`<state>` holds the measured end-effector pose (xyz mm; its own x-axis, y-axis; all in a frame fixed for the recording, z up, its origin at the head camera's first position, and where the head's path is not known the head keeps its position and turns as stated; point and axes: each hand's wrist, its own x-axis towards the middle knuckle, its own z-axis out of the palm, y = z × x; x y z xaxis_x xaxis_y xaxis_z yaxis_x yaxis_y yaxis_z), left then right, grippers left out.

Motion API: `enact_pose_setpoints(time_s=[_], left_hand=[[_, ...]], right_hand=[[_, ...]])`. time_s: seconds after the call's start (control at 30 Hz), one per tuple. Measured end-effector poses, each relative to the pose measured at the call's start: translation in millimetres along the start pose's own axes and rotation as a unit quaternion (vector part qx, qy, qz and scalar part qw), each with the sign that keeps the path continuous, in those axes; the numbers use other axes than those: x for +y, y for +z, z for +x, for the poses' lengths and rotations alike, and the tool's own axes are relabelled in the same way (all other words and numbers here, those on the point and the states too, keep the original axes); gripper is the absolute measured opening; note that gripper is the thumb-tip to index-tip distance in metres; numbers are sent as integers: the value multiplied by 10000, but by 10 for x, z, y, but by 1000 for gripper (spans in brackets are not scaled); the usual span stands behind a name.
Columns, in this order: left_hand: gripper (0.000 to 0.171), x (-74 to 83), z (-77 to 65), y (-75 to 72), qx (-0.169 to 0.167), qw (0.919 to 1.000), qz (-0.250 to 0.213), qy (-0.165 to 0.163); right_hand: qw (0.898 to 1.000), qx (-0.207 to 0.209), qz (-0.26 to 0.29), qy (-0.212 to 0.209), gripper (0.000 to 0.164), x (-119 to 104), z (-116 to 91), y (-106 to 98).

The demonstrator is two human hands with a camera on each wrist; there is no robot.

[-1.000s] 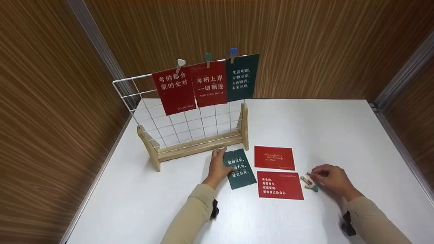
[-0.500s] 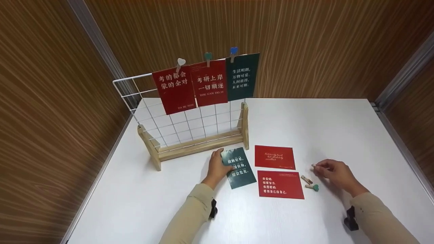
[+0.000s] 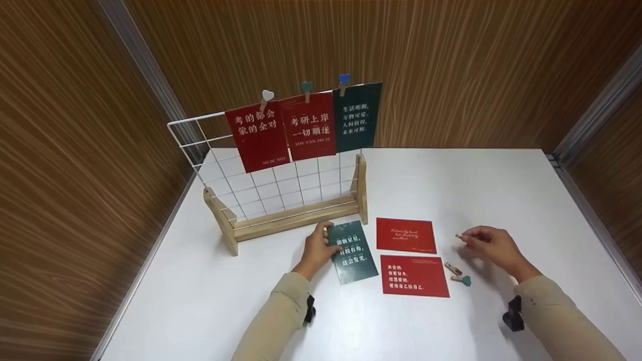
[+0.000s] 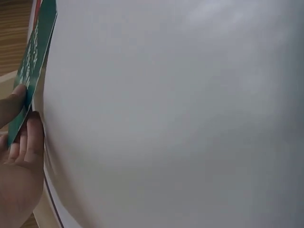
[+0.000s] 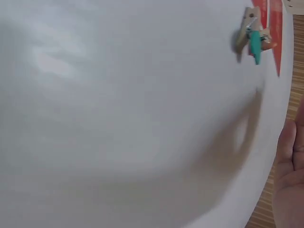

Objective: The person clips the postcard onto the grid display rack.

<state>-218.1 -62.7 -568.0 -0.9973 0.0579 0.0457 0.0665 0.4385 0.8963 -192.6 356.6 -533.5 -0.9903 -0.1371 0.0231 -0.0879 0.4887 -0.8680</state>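
My left hand (image 3: 316,250) pinches the left edge of a dark green card (image 3: 353,253) with white writing, thumb on its face and fingers beneath. In the left wrist view that card (image 4: 38,57) slants between thumb and fingers. Over the table at right, my right hand (image 3: 496,250) pinches a small wooden clothespin (image 3: 458,235) between thumb and fingertips; most of it is hidden. Below that hand lie a wooden clothespin (image 3: 453,269) and one with a green heart (image 3: 462,280). The right wrist view catches the green-heart clothespin (image 5: 255,45) too.
A white wire grid rack (image 3: 215,165) on a wooden base (image 3: 296,219) stands behind my left hand. Heart clothespins hold two red cards (image 3: 258,140) and a green card (image 3: 357,118) along its top. Two red cards (image 3: 406,235) lie between my hands.
My right hand has picked one clothespin away from the other two and moved it slightly back from me. My left hand has shifted a little, and its grip covers less of the green card's writing.
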Motion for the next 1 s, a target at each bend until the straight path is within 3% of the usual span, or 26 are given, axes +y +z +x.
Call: enact_pose_setpoints(time_s=[0.2, 0.4, 0.63, 0.83, 1.0], left_hand=[[58, 21, -3, -80, 70, 9999, -127, -2], [56, 67, 0, -188, -28, 9991, -430, -17], [53, 146, 39, -369, -223, 9961, -849, 27], [50, 201, 47, -556, -288, 9964, -681, 416], [49, 227, 58, -699, -240, 9960, -640, 575]], right_hand=[[9975, 6, 706, -95, 33, -141, 92, -1], [9946, -48, 1019, -162, 37, -240, 194, -6], [9954, -29, 926, -261, 37, -412, 319, 9], [9930, -135, 1093, -429, 35, -528, 423, 41], [9949, -127, 904, -440, 35, -631, 510, 75]])
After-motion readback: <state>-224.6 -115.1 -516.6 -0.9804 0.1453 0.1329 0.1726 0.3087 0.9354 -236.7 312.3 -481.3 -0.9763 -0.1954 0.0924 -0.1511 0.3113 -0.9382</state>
